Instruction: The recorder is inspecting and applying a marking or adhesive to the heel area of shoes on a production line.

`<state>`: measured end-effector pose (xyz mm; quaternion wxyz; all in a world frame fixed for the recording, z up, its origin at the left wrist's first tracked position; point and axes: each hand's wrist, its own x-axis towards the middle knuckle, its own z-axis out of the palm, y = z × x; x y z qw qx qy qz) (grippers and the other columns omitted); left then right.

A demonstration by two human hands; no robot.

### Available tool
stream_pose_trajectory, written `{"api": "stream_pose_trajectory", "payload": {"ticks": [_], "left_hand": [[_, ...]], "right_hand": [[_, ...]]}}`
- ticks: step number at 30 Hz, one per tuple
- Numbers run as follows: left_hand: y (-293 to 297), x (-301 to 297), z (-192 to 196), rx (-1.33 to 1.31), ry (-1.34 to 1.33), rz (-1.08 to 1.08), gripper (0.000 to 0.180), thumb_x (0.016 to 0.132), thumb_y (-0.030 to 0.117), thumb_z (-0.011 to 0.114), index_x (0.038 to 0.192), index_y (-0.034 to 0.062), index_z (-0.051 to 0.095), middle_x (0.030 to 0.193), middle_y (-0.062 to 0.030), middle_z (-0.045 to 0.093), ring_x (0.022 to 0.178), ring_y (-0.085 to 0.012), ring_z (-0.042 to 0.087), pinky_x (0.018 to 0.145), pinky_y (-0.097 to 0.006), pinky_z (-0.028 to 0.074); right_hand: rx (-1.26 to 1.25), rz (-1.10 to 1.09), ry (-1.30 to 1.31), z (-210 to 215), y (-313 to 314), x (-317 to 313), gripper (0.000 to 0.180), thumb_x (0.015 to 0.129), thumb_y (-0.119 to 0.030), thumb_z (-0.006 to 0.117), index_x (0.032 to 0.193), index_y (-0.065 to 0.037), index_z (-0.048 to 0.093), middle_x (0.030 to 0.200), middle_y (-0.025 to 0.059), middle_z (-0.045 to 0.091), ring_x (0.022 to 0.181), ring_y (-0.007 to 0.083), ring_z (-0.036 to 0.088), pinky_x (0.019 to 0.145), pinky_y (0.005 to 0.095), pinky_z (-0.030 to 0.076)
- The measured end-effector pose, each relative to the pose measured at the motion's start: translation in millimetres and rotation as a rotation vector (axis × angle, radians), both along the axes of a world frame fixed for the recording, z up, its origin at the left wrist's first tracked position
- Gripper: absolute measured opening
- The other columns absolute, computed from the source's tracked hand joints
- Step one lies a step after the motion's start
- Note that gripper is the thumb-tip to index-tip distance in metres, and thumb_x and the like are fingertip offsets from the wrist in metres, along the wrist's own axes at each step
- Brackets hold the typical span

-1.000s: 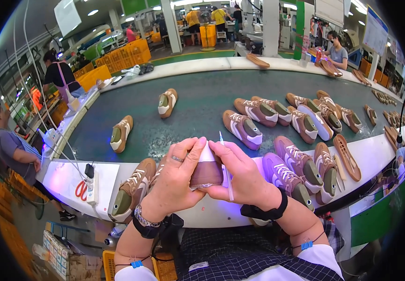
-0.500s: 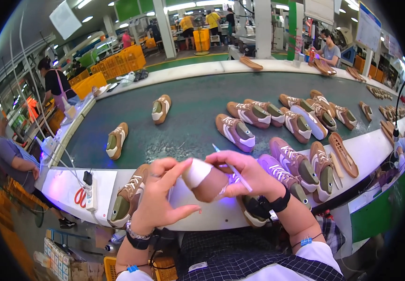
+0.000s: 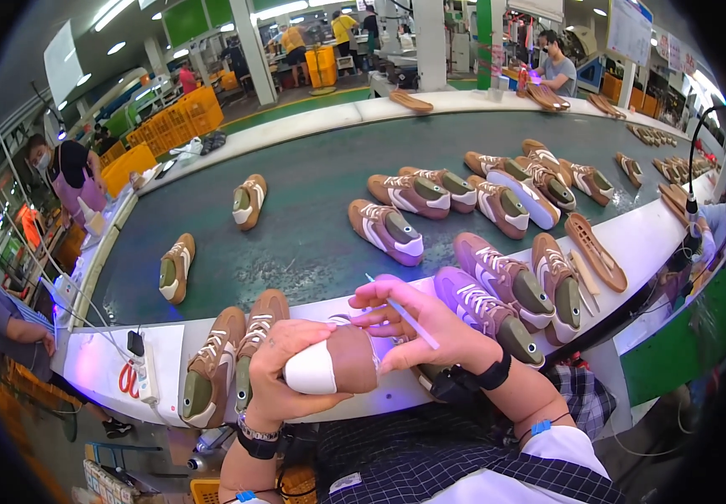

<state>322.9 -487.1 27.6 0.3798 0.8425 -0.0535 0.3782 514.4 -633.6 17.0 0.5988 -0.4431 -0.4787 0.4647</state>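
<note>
A brown shoe (image 3: 353,359) with a white heel patch is held up over the near white ledge. My left hand (image 3: 275,370) is closed around its white end, fingers above and thumb below. My right hand (image 3: 442,329) grips a thin, pale blue-white pen-like stick (image 3: 413,322) between its fingers. The right thumb is at the shoe's right side; whether it touches cannot be made out. Left of my left hand, two brown lace-up shoes stand side by side, the outer shoe (image 3: 213,370) with a green insert. Purple-lit shoes (image 3: 490,312) stand right of my right hand.
Several brown shoes (image 3: 386,229) stand on the dark green surface (image 3: 296,269) beyond the ledge. A brown sole (image 3: 595,252) lies right, beside a pale flat tool (image 3: 584,272). Red-handled scissors (image 3: 128,380) and a white power strip (image 3: 146,378) lie left. Co-workers stand further off.
My left hand has gone from spread fingers to wrapping the shoe. The shoe has turned, its white end now to the left. My right hand keeps the stick. The whole view has shifted.
</note>
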Motion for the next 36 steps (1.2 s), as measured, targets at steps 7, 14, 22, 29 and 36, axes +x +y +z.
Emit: {"api": "stream_pose_trajectory", "payload": {"ticks": [7, 14, 22, 29, 36], "left_hand": [[-8.0, 0.2, -5.7, -0.066, -0.066, 0.074, 0.063, 0.053, 0.014, 0.091, 0.109, -0.0007, 0.065, 0.108, -0.0159, 0.068, 0.101, -0.0279, 0.064, 0.089, -0.038, 0.048], [-27.1, -7.2, -7.5, 0.016, -0.069, 0.053, 0.063, 0.054, 0.015, 0.089, 0.111, 0.0003, 0.064, 0.109, -0.0164, 0.067, 0.1, -0.0299, 0.063, 0.089, -0.04, 0.049], [-45.3, -15.2, -15.7, 0.118, -0.079, 0.09, 0.062, 0.055, 0.017, 0.086, 0.11, 0.0004, 0.064, 0.11, -0.0152, 0.067, 0.101, -0.0308, 0.063, 0.088, -0.04, 0.051], [-49.4, -16.7, -16.6, 0.122, -0.088, 0.105, 0.062, 0.055, 0.016, 0.086, 0.111, 0.001, 0.064, 0.112, -0.0146, 0.067, 0.101, -0.0307, 0.062, 0.088, -0.039, 0.051], [-49.2, -18.1, -16.2, 0.119, -0.076, 0.099, 0.064, 0.054, 0.016, 0.087, 0.112, 0.001, 0.064, 0.112, -0.0143, 0.067, 0.102, -0.0307, 0.062, 0.087, -0.039, 0.05]], "right_hand": [[0.186, -0.095, 0.155, 22.2, -14.8, 4.9, 0.038, 0.098, -0.021, 0.046, 0.128, 0.002, 0.052, 0.111, 0.0094, 0.056, 0.098, 0.0155, 0.057, 0.091, 0.034, 0.048], [0.054, -0.071, 0.178, 34.0, -33.3, -17.2, 0.027, 0.097, -0.01, 0.052, 0.118, 0.005, 0.056, 0.081, 0.0043, 0.06, 0.069, 0.0098, 0.059, 0.061, 0.0251, 0.05], [0.141, -0.339, 0.112, 21.5, -37.5, -51.8, 0.01, 0.099, -0.01, 0.05, 0.101, -0.001, 0.054, 0.07, 0.0001, 0.057, 0.055, 0.004, 0.05, 0.05, 0.0194, 0.041], [0.245, -0.513, -0.321, 15.9, -32.2, -55.5, 0.007, 0.095, -0.007, 0.055, 0.099, -0.001, 0.053, 0.066, 0.0011, 0.057, 0.056, 0.0062, 0.053, 0.052, 0.0238, 0.043], [0.246, -0.52, -0.421, 21.6, -31.8, -55.6, 0.006, 0.095, -0.007, 0.051, 0.098, -0.001, 0.052, 0.071, 0.0016, 0.058, 0.061, 0.0057, 0.05, 0.055, 0.0233, 0.04]]}}
